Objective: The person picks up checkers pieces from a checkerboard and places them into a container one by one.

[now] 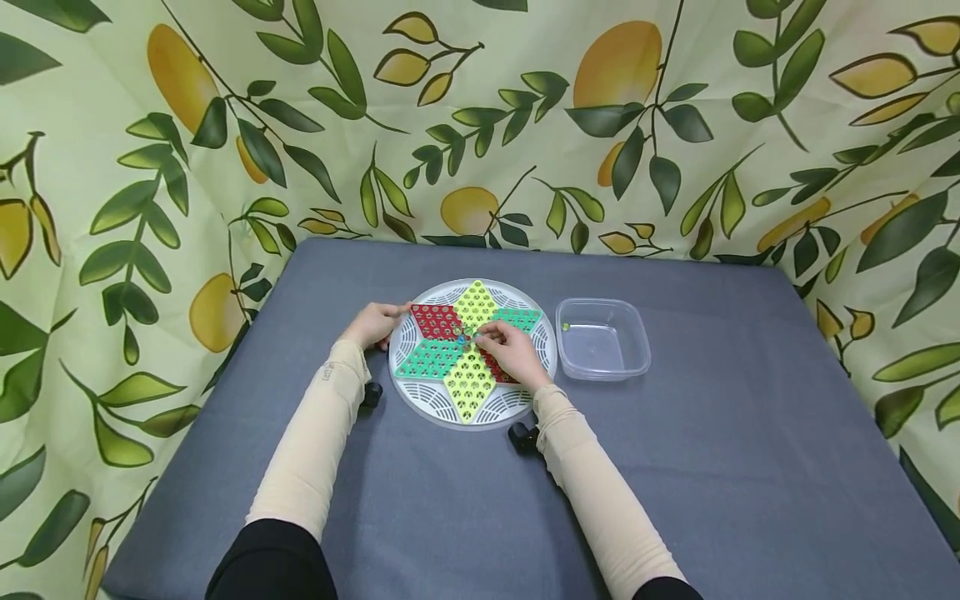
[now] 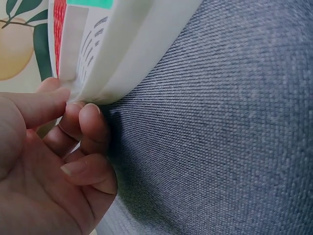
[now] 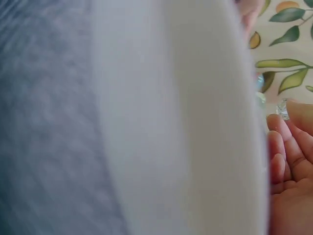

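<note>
While the right hand (image 1: 516, 354) pinches a clear marble (image 3: 282, 108) over the middle of the board (image 1: 435, 402), the left hand (image 1: 371, 325) pinches its rim (image 2: 122, 68). Shallow grip could drop it onto the other marbles (image 1: 462, 339); a rim tug might roll them.

A cream cloth backdrop (image 1: 525, 50), printed with yellow-orange fruit (image 1: 618, 62) and green leaves (image 1: 347, 68), rises behind the worktop (image 1: 750, 442) and runs down along its left and right sides, lightly creased in places. The worktop's plain grey-blue covering (image 2: 220, 122) shows a fine woven texture up close. Soft, fairly even light falls across it.
</note>
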{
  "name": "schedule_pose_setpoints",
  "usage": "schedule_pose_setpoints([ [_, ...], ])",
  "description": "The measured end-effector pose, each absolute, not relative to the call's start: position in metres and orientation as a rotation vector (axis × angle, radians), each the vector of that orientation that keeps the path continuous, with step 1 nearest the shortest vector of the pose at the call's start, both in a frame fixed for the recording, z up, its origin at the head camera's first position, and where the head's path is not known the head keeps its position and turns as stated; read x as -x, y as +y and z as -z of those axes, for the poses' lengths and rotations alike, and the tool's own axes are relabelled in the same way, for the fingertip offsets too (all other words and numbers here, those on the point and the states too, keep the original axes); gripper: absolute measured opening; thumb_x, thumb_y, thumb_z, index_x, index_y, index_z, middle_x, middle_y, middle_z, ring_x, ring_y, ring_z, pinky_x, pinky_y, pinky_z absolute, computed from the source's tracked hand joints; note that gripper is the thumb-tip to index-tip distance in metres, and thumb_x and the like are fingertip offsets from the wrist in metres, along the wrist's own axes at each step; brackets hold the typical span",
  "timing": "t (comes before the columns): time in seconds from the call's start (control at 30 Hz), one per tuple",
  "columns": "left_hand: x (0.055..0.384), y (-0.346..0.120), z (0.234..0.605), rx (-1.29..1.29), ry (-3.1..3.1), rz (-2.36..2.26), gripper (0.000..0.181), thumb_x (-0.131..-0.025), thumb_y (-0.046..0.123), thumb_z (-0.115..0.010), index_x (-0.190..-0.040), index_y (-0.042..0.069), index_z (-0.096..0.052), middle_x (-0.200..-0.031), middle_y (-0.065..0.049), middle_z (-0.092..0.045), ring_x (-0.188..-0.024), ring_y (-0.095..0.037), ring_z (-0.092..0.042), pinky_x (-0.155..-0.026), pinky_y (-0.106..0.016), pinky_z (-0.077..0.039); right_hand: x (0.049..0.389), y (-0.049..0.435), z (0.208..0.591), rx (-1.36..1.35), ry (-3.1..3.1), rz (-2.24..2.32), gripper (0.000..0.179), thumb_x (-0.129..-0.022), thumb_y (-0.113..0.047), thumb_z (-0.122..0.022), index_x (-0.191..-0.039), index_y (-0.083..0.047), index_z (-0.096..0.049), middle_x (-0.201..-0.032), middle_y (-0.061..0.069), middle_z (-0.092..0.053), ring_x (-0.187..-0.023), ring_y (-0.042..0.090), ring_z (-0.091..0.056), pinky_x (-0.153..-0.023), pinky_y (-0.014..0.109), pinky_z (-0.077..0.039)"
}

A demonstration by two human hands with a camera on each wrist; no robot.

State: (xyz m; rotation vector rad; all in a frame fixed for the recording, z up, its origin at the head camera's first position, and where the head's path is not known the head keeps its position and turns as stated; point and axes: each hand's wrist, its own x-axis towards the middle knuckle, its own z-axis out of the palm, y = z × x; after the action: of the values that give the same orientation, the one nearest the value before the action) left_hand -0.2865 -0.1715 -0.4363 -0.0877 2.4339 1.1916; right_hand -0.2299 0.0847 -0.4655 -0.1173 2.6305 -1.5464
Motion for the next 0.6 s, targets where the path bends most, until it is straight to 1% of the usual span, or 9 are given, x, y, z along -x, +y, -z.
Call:
schedule_pose_setpoints([
  [0.03, 0.286, -0.171, 0.437, 0.089, 2.429, -1.187, 0.043, -0.098, 0.015, -0.044, -0.139, 0.025, -0.043, -0.083, -0.014, -0.054, -0.043, -0.01, -0.04, -0.046, -0.023, -0.041, 0.23, 0.087, 0.465, 0.105, 2.612, 1.56, 0.023, -0.09, -0.028, -0.061, -0.108, -0.015, -0.065, -0.098, 0.005, -0.066, -0.086, 0.015, -0.057, -0.076, 0.025, -0.045],
  [0.1, 0.285, -0.171, 0.438, 0.097, 2.416, -1.192, 0.043, -0.098, 0.016, -0.044, -0.14, 0.026, -0.042, -0.1, -0.018, -0.058, -0.042, -0.01, -0.04, -0.046, -0.023, -0.041, 0.231, 0.092, 0.462, 0.095, 2.586, 1.588, 0.025, -0.09, -0.028, -0.061, -0.11, -0.014, -0.065, -0.099, 0.006, -0.066, -0.087, 0.016, -0.058, -0.076, 0.024, -0.044],
  [0.13, 0.285, -0.171, 0.438, 0.098, 2.41, -1.188, 0.043, -0.099, 0.017, -0.043, -0.14, 0.027, -0.042, -0.106, -0.021, -0.058, -0.042, -0.01, -0.04, -0.045, -0.023, -0.041, 0.232, 0.095, 0.461, 0.087, 2.581, 1.61, 0.025, -0.089, -0.028, -0.061, -0.11, -0.014, -0.065, -0.1, 0.006, -0.066, -0.087, 0.016, -0.058, -0.076, 0.024, -0.044],
  [0.2, 0.285, -0.17, 0.438, 0.112, 2.406, -1.184, 0.043, -0.099, 0.019, -0.044, -0.14, 0.029, -0.041, -0.124, -0.021, -0.055, -0.042, -0.009, -0.04, -0.045, -0.022, -0.041, 0.233, 0.102, 0.456, 0.086, 2.583, 1.649, 0.027, -0.089, -0.027, -0.062, -0.112, -0.011, -0.065, -0.1, 0.008, -0.066, -0.086, 0.015, -0.057, -0.075, 0.023, -0.044],
  [0.27, 0.285, -0.169, 0.438, 0.121, 2.404, -1.186, 0.042, -0.099, 0.02, -0.044, -0.14, 0.029, -0.042, -0.131, -0.02, -0.051, -0.041, -0.009, -0.04, -0.045, -0.022, -0.04, 0.234, 0.107, 0.45, 0.086, 2.571, 1.691, 0.028, -0.09, -0.026, -0.061, -0.113, -0.01, -0.064, -0.099, 0.009, -0.065, -0.084, 0.014, -0.056, -0.072, 0.023, -0.044],
  [0.4, 0.285, -0.17, 0.437, 0.104, 2.428, -1.157, 0.043, -0.099, 0.02, -0.043, -0.141, 0.029, -0.04, -0.13, -0.022, -0.052, -0.041, -0.01, -0.041, -0.044, -0.022, -0.039, 0.235, 0.117, 0.435, 0.099, 2.557, 1.783, 0.028, -0.09, -0.024, -0.061, -0.113, -0.008, -0.064, -0.096, 0.008, -0.063, -0.08, 0.012, -0.054, -0.071, 0.022, -0.044],
  [0.6, 0.285, -0.174, 0.442, 0.054, 2.45, -1.12, 0.043, -0.1, 0.022, -0.042, -0.142, 0.031, -0.037, -0.121, -0.023, -0.057, -0.043, -0.009, -0.042, -0.046, -0.022, -0.039, 0.234, 0.132, 0.417, 0.09, 2.58, 1.855, 0.027, -0.09, -0.023, -0.062, -0.112, -0.008, -0.063, -0.093, 0.002, -0.061, -0.081, 0.013, -0.055, -0.072, 0.021, -0.046],
])
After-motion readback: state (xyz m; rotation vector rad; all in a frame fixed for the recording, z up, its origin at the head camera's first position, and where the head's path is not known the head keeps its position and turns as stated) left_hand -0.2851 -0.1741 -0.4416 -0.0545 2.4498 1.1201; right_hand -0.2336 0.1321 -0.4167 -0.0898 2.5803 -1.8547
